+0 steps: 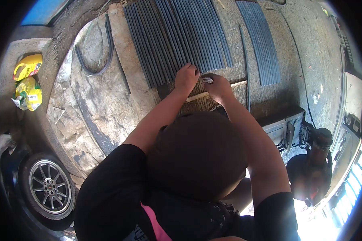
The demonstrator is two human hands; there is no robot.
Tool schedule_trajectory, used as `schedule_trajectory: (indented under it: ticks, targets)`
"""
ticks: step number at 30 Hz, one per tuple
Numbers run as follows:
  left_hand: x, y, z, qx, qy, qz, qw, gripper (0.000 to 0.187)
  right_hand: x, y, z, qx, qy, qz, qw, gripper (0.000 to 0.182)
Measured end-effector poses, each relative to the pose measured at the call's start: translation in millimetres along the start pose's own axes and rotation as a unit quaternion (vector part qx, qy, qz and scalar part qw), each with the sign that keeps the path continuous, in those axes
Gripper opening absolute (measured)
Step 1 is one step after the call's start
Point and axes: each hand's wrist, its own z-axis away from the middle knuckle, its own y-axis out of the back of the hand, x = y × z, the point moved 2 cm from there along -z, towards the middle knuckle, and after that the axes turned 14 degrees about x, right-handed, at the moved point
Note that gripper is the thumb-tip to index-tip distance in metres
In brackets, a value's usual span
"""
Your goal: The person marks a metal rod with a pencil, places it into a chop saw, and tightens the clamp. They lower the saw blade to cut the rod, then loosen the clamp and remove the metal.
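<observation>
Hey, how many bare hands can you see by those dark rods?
2. The left hand is at the near ends of the wide row of dark rods; the right hand is just right of it, holding a small whitish piece. I see no others.

Bright light (319, 223) glares at lower right, and rough, dirty ground (74, 22) shows at upper left.

head camera faces steeply down from above

Round fisheye view, your edges curved, corners black; white glare, burnt out, at your lower right; dark rods (185, 36), faint sheen, moderate light; black left sleeve (112, 174), fine detail lost.
</observation>
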Motion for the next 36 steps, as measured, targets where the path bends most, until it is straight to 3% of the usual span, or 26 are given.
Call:
schedule_trajectory:
  ticks: [7, 22, 36]
  targets:
    - [-7.3, 3.1, 1.7, 0.048, -0.007, -0.006, 0.999, 0.018, -3.0, -1.7, 0.8, 0.003, 0.023, -0.008, 1.000, 0.039]
    - [10.7, -12.4, -13.0, 0.036, -0.078, 0.018, 0.996, 0.015, 11.9, 4.3, -0.1, 0.014, 0.009, 0.017, 1.000, 0.037]
    - [5.2, -10.2, -12.2, 0.036, -0.044, 0.015, 0.998, 0.015, 13.4, 4.3, 0.2, 0.019, 0.024, 0.011, 0.999, 0.035]
